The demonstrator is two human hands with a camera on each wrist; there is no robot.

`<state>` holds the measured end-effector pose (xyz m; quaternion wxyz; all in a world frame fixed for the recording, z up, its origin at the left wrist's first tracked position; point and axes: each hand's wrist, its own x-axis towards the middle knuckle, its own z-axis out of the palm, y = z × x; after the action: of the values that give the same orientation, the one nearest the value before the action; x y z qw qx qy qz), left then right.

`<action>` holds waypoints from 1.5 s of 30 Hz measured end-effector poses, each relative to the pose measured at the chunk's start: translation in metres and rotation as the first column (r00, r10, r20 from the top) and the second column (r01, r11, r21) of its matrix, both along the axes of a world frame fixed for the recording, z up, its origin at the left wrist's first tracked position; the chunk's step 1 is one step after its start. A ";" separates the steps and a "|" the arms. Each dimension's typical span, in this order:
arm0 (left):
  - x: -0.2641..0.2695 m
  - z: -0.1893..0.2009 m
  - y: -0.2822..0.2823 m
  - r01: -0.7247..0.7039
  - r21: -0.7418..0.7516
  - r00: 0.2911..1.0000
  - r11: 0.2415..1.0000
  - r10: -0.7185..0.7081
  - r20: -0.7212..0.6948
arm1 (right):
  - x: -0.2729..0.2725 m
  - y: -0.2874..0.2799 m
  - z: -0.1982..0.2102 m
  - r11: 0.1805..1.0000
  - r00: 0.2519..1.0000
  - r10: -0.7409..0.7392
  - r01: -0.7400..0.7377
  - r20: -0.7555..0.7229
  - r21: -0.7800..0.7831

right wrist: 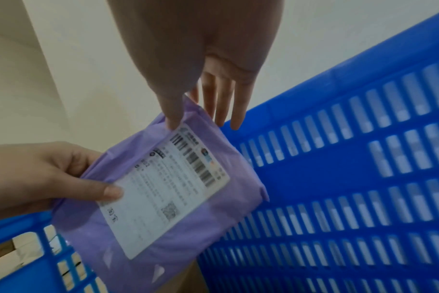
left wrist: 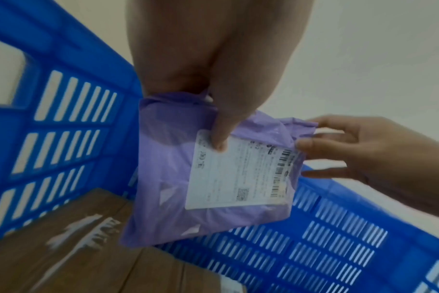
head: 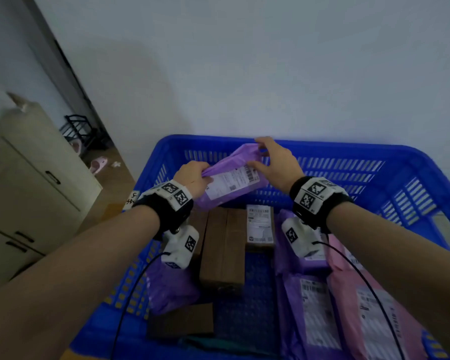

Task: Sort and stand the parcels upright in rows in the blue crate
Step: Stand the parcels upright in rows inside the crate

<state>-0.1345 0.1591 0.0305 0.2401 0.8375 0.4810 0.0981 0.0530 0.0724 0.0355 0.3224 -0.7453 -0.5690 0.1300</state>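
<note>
I hold a purple mailer bag (head: 231,178) with a white shipping label, tilted, above the far part of the blue crate (head: 322,149). My left hand (head: 196,178) grips its left end, thumb (left wrist: 218,138) pressed on the label. My right hand (head: 265,157) pinches the upper right corner between thumb and forefinger, the other fingers (right wrist: 236,111) straight behind it. Below lie brown cardboard boxes (head: 222,245), one labelled (head: 260,224). Purple mailers (head: 315,307) and a pink mailer (head: 369,307) lie at the right, and another purple one (head: 169,289) at the left.
The crate's slatted far wall (right wrist: 338,178) stands close behind the held bag, against a pale room wall. A beige cabinet (head: 31,183) stands left of the crate. A black rack (head: 81,131) and pink slippers (head: 99,162) sit on the floor beyond it.
</note>
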 end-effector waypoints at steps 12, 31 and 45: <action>0.026 -0.017 -0.031 0.092 -0.720 0.766 0.688 0.413 0.492 | 0.022 -0.055 -0.033 0.972 0.766 -0.223 0.221 -0.603 -0.078; 0.057 -0.080 -0.094 0.085 -0.824 0.955 0.560 0.190 0.227 | 0.061 -0.154 -0.065 0.809 0.685 -0.453 0.047 -0.570 -0.586; 0.061 -0.130 -0.144 -0.018 -0.907 0.996 0.421 -0.076 -0.055 | 0.070 -0.179 -0.108 0.502 0.870 -0.372 -0.104 -0.323 -0.858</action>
<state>-0.0736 0.0153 -0.0998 0.6331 0.5883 0.4539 -0.2170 0.1234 -0.1066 -0.0729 0.0496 -0.7935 -0.2714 0.5425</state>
